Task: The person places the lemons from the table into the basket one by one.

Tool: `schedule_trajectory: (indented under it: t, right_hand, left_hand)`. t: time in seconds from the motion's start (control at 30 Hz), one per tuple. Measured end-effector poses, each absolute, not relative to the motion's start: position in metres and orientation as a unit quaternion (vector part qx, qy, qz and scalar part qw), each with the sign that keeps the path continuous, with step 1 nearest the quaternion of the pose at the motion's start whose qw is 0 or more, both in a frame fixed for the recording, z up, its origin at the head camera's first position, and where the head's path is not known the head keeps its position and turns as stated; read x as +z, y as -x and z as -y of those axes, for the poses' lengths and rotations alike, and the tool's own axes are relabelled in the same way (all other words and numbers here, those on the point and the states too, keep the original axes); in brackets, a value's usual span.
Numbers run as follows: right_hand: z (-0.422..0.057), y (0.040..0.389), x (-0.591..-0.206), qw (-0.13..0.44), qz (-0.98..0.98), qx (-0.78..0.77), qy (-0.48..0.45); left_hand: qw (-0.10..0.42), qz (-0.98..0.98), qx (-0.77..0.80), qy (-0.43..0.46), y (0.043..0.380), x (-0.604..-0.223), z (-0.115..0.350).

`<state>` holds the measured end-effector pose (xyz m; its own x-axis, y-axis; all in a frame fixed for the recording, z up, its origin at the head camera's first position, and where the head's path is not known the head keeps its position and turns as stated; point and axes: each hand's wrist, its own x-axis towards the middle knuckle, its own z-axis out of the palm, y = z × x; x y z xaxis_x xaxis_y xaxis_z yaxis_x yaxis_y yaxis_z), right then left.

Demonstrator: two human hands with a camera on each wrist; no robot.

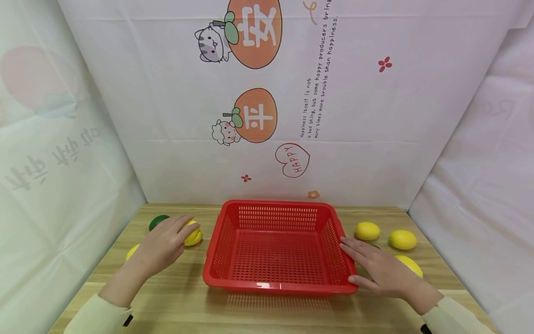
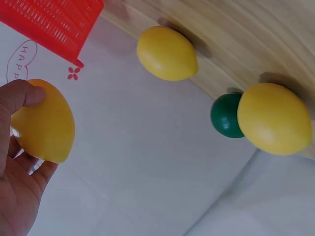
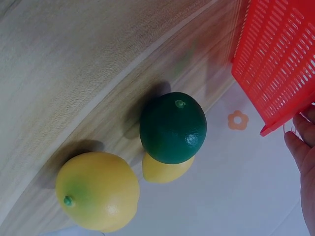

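Note:
A red plastic basket (image 1: 275,202) stands in the middle of the wooden table (image 1: 179,301). My left hand (image 1: 167,241) reaches left of it and grips a yellow lemon (image 1: 194,236); in the left wrist view the thumb (image 2: 22,96) curls over that lemon (image 2: 47,125). My right hand (image 1: 377,266) lies flat with straight fingers, touching the basket's right rim. It holds nothing. In the right wrist view a green lime (image 3: 172,128) sits under that hand, mostly hidden in the head view.
Left of the basket lie a green lime (image 1: 157,221) and another lemon (image 1: 132,252). Three lemons (image 1: 367,231) (image 1: 402,240) (image 1: 410,265) lie to the right. White printed cloth walls (image 1: 292,116) close in the back and both sides.

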<state>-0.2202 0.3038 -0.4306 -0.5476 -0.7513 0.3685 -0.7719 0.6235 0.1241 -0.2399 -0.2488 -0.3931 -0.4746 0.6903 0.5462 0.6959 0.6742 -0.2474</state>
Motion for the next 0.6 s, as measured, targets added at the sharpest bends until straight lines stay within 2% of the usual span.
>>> schedule_trajectory:
  t: [0.6]
  right_hand:
    - [-0.303, 0.218, -0.428, 0.19, 0.888, 0.01, -0.419]
  left_hand:
    - [0.301, 0.854, 0.001, 0.424, 0.246, -0.379, 0.206]
